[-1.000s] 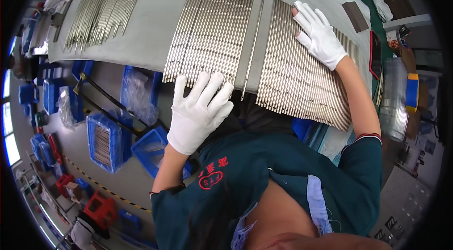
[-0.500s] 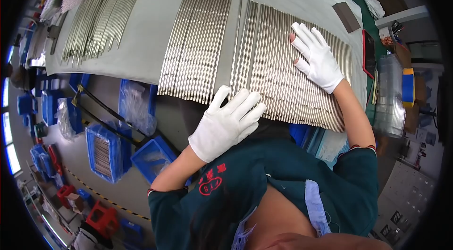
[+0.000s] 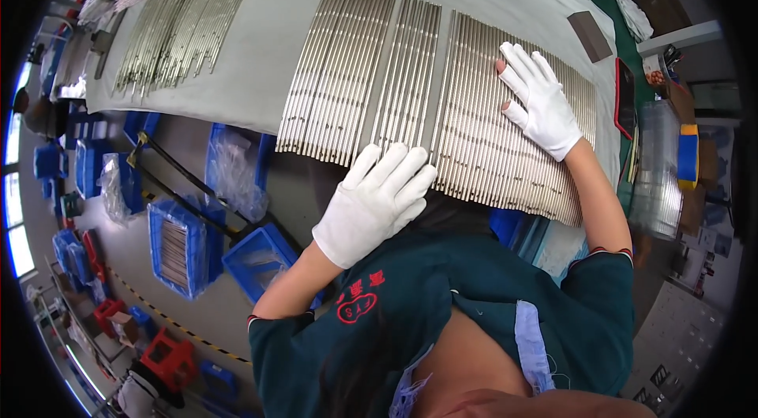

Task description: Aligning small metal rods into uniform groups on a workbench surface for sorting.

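Observation:
Slim shiny metal rods lie side by side on the grey-covered table in three groups: a left group (image 3: 335, 74), a narrow middle group (image 3: 407, 71) and a wide right group (image 3: 482, 118). My left hand (image 3: 375, 201), in a white glove, rests its outstretched fingers at the near ends of the middle group. It covers some of those ends. On the right group my right hand (image 3: 541, 106) lies flat with fingers apart, also gloved in white. Bare tips of its thumb and a finger show through the glove. Neither hand is closed around a rod.
More metal rods (image 3: 185, 23) lie unevenly at the table's far left. A dark brown block (image 3: 590, 35) and a red-edged black device (image 3: 624, 98) sit at the right. Blue bins (image 3: 260, 260) and a plastic-lined crate of rods (image 3: 178, 248) stand on the floor at left.
The middle rods have moved left, away from the right group, and a gap now separates the two. My left hand has shifted slightly left with them; my right hand still lies on the right group.

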`<state>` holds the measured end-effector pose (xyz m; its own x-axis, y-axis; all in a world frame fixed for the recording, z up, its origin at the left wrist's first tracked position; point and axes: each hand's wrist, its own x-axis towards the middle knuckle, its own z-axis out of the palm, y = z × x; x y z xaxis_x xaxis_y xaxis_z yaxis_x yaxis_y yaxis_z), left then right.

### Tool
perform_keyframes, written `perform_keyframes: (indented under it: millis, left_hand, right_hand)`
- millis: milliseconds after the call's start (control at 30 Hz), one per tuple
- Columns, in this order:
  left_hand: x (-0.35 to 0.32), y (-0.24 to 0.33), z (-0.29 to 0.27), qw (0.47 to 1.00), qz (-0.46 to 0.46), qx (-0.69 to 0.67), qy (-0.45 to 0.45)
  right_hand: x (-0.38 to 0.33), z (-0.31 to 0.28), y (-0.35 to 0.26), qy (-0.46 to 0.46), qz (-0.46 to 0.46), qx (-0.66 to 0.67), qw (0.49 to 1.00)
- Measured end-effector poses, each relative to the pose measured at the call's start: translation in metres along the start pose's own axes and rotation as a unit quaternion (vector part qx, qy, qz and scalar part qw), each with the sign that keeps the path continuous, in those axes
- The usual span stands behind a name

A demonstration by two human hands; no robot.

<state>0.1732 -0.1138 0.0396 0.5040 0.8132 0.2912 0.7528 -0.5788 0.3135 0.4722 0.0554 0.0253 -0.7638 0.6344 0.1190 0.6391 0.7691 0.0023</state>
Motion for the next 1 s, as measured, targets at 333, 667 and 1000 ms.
perform_keyframes:
  millis: [333,667,1000]
  left_hand:
    - [-0.014,-0.028,-0.027,0.988,-0.096,0.119,0.028]
    - [-0.016,-0.023,-0.012,0.993,-0.075,0.085,0.036]
    - [-0.020,-0.042,-0.031,0.982,-0.125,0.131,0.050]
  right_hand:
    - [0.000,-0.005,-0.003,-0.013,0.018,-0.004,1.000]
    - [0.001,-0.005,-0.004,-0.022,0.014,-0.003,1.000]
    - [-0.002,-0.006,-0.002,-0.030,0.021,-0.021,0.999]
